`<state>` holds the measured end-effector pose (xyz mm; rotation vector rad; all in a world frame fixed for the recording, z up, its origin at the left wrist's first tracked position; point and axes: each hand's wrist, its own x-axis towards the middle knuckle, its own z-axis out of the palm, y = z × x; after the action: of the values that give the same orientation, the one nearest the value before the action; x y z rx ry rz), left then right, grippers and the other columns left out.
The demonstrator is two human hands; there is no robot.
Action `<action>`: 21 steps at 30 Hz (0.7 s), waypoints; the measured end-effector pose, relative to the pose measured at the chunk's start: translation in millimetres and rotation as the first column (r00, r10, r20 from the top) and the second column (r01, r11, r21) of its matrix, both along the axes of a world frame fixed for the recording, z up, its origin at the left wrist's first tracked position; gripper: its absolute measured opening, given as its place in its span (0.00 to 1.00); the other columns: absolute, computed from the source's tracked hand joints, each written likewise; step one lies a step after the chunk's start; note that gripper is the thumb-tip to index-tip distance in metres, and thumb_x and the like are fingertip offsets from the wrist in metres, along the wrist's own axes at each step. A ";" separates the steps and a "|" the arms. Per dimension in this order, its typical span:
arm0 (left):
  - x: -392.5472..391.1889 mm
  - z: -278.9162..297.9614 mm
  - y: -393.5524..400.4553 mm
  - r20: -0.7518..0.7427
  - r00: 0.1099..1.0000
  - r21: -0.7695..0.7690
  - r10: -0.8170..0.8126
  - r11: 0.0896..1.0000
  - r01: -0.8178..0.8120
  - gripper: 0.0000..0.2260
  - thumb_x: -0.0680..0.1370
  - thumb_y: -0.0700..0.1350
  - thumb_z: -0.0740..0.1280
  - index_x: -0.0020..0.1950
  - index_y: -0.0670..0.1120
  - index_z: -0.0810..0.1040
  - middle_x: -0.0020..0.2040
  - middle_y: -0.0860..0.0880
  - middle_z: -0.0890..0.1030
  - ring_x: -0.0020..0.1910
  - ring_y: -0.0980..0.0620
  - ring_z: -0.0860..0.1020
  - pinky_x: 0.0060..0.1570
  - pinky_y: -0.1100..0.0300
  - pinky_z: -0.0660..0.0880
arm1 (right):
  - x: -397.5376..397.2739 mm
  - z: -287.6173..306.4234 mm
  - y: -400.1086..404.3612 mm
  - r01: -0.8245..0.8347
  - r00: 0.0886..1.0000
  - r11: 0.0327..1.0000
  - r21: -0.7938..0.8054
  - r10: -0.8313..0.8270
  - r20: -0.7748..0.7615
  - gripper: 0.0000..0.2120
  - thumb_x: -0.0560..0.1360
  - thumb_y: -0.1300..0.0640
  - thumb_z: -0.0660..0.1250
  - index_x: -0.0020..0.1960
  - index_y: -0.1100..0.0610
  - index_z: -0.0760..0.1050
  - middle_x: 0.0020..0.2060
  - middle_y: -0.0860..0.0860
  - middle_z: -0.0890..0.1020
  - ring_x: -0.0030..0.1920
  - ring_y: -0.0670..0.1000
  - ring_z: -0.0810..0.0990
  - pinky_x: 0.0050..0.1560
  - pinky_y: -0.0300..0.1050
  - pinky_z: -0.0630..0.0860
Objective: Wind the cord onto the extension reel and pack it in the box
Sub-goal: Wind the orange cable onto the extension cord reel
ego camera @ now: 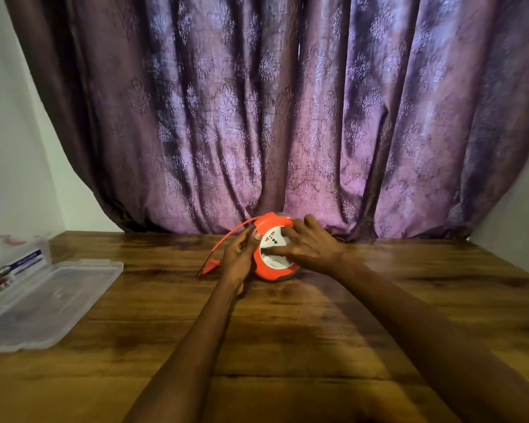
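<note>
At the tabletop's (287, 331) far edge, before a purple curtain (287, 102), the orange extension reel (272, 248) stands tilted on its rim. Left hand (239, 257) closes its grip on the reel's left edge, thumb on the white face. Right hand (306, 245) lies with fingers spread across that face. An orange cord (226, 242) arcs off the reel's top down to its plug (209, 267) on the wood. Well to the left sits a clear plastic box (13, 264); its contents are blurred, with its lid (46, 300) lying flat alongside.
</note>
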<state>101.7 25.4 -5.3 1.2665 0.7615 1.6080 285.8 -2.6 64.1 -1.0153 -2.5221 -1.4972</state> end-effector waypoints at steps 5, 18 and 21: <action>18.0 -0.1 -8.1 0.307 0.952 -0.113 0.004 0.993 0.032 0.14 0.79 0.49 0.69 0.64 0.49 0.80 0.52 0.50 0.86 0.44 0.55 0.81 0.39 0.59 0.77 | -14.2 8.7 1.9 0.126 0.877 0.991 -0.040 -0.131 -0.463 0.31 0.65 0.32 0.62 0.67 0.39 0.73 0.41 0.56 0.84 0.42 0.59 0.79 0.44 0.52 0.68; 22.3 -4.7 -12.2 0.397 0.903 -0.018 0.161 0.986 -0.168 0.12 0.77 0.52 0.72 0.60 0.59 0.83 0.53 0.51 0.82 0.47 0.54 0.77 0.48 0.53 0.78 | -58.3 -7.7 -8.8 -0.021 0.127 0.883 -0.469 -0.463 -0.877 0.31 0.64 0.31 0.71 0.64 0.40 0.71 0.55 0.54 0.83 0.57 0.60 0.80 0.55 0.51 0.75; 28.8 -8.9 -10.2 0.381 0.905 -0.004 0.191 0.979 -0.205 0.25 0.74 0.54 0.74 0.69 0.51 0.78 0.67 0.49 0.80 0.68 0.46 0.76 0.69 0.39 0.71 | -68.5 -9.2 2.8 -0.394 -0.438 0.825 -0.404 -0.555 -0.707 0.31 0.61 0.30 0.74 0.50 0.55 0.80 0.40 0.54 0.87 0.40 0.54 0.86 0.42 0.48 0.81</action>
<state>130.6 15.2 -14.2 0.8784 0.6306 1.9660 217.3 0.2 54.9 -1.4905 -1.0741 0.6751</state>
